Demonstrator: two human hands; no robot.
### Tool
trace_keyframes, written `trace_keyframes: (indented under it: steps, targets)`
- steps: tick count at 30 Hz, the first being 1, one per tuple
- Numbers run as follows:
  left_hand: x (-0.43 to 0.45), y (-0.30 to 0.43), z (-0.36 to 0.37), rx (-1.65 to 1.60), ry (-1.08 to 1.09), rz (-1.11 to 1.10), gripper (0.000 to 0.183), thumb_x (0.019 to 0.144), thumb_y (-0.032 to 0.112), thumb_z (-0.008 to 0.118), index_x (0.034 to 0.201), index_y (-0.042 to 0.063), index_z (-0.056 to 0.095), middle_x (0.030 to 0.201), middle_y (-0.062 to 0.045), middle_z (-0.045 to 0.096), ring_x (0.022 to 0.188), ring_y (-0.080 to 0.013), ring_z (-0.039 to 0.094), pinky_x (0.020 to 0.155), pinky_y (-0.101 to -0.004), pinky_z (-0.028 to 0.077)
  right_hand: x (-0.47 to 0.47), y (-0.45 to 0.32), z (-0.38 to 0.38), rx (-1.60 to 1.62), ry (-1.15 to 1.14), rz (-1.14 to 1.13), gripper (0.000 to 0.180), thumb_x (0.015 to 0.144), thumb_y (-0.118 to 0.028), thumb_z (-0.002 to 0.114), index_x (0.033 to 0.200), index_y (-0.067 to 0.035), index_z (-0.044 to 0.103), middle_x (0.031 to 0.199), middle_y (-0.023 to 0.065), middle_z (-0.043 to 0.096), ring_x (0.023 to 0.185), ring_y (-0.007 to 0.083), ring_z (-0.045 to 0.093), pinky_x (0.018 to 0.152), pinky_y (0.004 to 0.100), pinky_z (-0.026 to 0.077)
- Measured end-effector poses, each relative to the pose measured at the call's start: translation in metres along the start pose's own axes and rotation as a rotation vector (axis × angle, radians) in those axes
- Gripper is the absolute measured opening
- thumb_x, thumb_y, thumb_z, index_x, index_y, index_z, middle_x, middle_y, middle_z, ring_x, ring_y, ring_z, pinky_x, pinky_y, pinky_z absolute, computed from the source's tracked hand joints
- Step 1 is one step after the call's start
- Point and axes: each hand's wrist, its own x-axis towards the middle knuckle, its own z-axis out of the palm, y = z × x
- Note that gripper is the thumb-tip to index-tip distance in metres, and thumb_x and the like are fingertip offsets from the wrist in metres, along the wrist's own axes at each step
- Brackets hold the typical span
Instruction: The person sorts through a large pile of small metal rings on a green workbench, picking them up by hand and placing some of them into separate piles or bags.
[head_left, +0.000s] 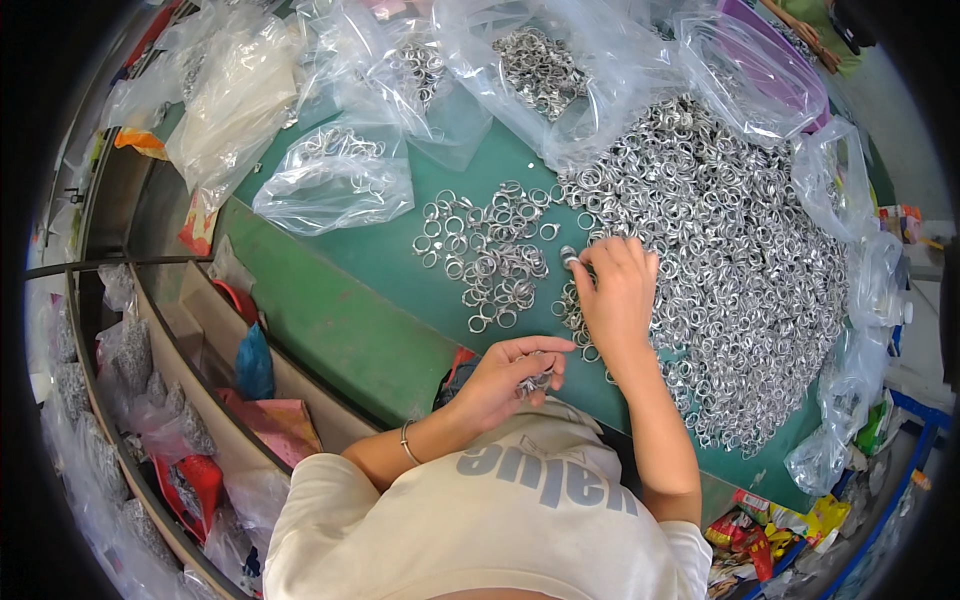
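Note:
My left hand (517, 371) is near the table's front edge, its fingers curled around several silver-coloured metal rings (535, 381). The index finger points out to the right. Over the left edge of a large heap of metal rings (742, 277), my right hand (621, 289) has a grey metal ring (568, 257) at its thumb and fingertips. My fingers partly hide how it is held. Left of that hand, a smaller loose group of rings (495, 251) lies spread on the green tabletop (382, 274).
Clear plastic bags with rings (334, 176) line the table's far side. A purple basin (817, 82) stands at the far right, near another person's hands (814, 45). Compartments with a blue bag (255, 364) lie to the left. Colourful wrappers (787, 525) fill the lower right.

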Motion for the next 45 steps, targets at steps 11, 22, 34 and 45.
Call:
trace_keyframes:
  steps: [11,22,34,45]
  targets:
    - [0.003,0.0,-0.012,-0.104,-0.054,-0.065,0.028,0.096,0.027,0.05,0.092,0.001,0.061,0.066,0.0,0.049,0.054,-0.0079,0.045,0.042,-0.0204,0.029,-0.004,0.009,-0.011,0.275,-0.084,0.044,0.011,0.074,-0.004,0.065,0.084,-0.002,0.064,0.088,0.0091,0.06,0.086,0.0276,0.054,0.078,0.0375,0.04]
    - [0.002,-0.003,-0.003,-0.03,0.001,0.044,0.027,0.094,0.022,0.054,0.104,-0.001,0.062,0.075,-0.004,0.054,0.062,-0.0111,0.05,0.048,-0.0211,0.037,0.006,0.005,0.009,0.04,0.066,-0.031,0.006,0.074,-0.007,0.066,0.077,-0.004,0.062,0.079,0.0067,0.055,0.08,0.0242,0.05,0.072,0.037,0.036]
    - [0.006,0.006,0.004,-0.226,0.076,-0.024,0.036,0.096,0.031,0.048,0.106,-0.001,0.059,0.079,-0.004,0.056,0.065,-0.0129,0.053,0.05,-0.025,0.04,-0.031,-0.01,-0.046,0.568,-0.417,0.035,0.022,0.071,-0.01,0.071,0.091,-0.004,0.064,0.099,0.0074,0.059,0.095,0.0273,0.051,0.084,0.0397,0.037]
    - [0.001,-0.013,-0.014,-0.385,-0.334,-0.15,0.032,0.095,0.029,0.051,0.077,0.003,0.056,0.064,-0.002,0.047,0.051,-0.0074,0.037,0.04,-0.0211,0.025,-0.055,0.024,-0.036,-0.064,-0.073,-0.058,0.033,0.067,-0.016,0.075,0.096,-0.009,0.061,0.105,0.0062,0.053,0.106,0.0258,0.05,0.094,0.0451,0.03]
